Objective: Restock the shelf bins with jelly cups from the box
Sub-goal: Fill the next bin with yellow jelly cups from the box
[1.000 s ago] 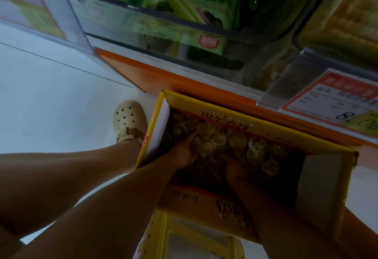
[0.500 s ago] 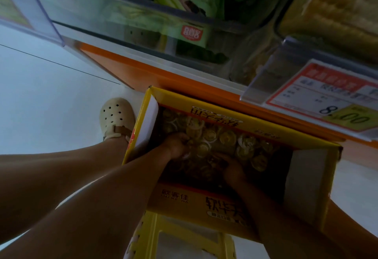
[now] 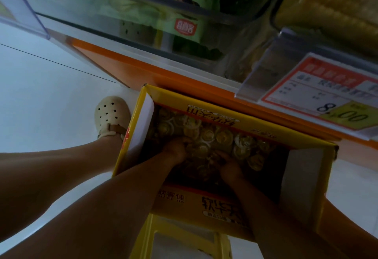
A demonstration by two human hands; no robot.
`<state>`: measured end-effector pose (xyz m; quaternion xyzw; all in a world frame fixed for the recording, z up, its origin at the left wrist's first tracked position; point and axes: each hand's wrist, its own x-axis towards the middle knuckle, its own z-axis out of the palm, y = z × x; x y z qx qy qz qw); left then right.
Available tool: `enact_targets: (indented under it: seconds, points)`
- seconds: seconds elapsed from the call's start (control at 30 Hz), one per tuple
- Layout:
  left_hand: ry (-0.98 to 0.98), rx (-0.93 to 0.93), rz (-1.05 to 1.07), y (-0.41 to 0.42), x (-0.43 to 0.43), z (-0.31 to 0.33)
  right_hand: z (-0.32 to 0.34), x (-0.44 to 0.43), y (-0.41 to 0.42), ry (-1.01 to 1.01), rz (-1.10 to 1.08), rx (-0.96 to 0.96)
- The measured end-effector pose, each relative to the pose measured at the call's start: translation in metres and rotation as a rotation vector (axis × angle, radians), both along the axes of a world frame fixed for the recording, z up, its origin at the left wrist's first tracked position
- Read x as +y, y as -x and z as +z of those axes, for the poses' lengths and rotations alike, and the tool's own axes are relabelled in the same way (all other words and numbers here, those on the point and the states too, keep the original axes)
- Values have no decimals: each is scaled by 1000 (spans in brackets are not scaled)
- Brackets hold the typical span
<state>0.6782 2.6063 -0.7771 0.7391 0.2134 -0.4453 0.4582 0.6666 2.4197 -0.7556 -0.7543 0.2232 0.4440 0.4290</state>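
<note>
We have both hands down in the box (image 3: 204, 203), which sits on a stool (image 3: 184, 236) just near of the shelf (image 3: 163, 74). The cups (image 3: 206, 134) lie in a loose heap across its far half. Our left hand (image 3: 176, 150) curls its fingers round a few cups at the heap's near edge. Our right hand (image 3: 229, 166) is sunk among them just to the right, too dim to tell whether it grips. To scoop well, we judge, bring both hands under one clump and cradle it rather than pinch it. Then lift clear of the box walls before turning to the bins (image 3: 143, 13) on the far side, so nothing spills to the floor (image 3: 41, 95)
</note>
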Motion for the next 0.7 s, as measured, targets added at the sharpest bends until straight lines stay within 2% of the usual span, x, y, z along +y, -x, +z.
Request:
enact_targets:
  seconds: [0.1,0.2,0.3,0.4,0.53,0.63,0.7]
  points:
    - [-47,2,-45,2,-4,-6,5,-7,2,10,-89,-5]
    - [-24,-47,-104,3,-5,-1,14,-11,5,-80,-159,-3]
    - [-5,-84,-161,1,-4,16,24,-13,4,-240,-330,131]
    - [11,-143,-124,-3,-2,39,30,-18,5,-385,-475,244]
    - [198,-66,73,0,0,59,49,-17,-2,-539,-572,358]
    - [401,143,394,4,-4,79,63,-12,-7,-638,-589,416]
    - [477,243,510,6,-6,91,70,-9,-8,-676,-597,410]
